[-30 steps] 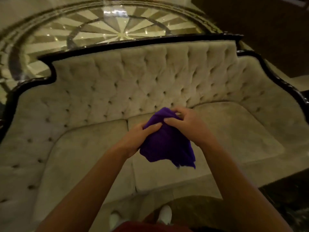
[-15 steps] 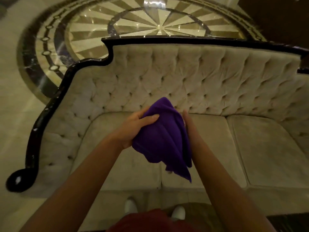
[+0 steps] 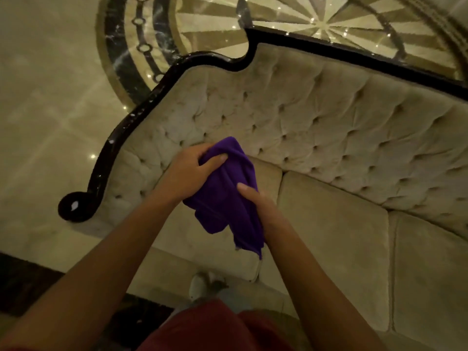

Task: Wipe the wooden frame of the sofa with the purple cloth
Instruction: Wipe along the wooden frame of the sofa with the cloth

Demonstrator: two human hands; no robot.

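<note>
Both hands, left [image 3: 187, 173] and right [image 3: 255, 201], clutch the crumpled purple cloth [image 3: 228, 196] above the seat; the glossy dark wooden frame [image 3: 141, 110], far left, looks untouched, so wiping remains.

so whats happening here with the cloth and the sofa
A person stands in front of a tufted cream sofa, holding a purple cloth in both hands above the seat. The left hand grips the bunched top of the cloth, and the right hand holds it lower down along its side. The cloth is not touching the dark wooden frame, so no wiping is under way at this moment.
</note>
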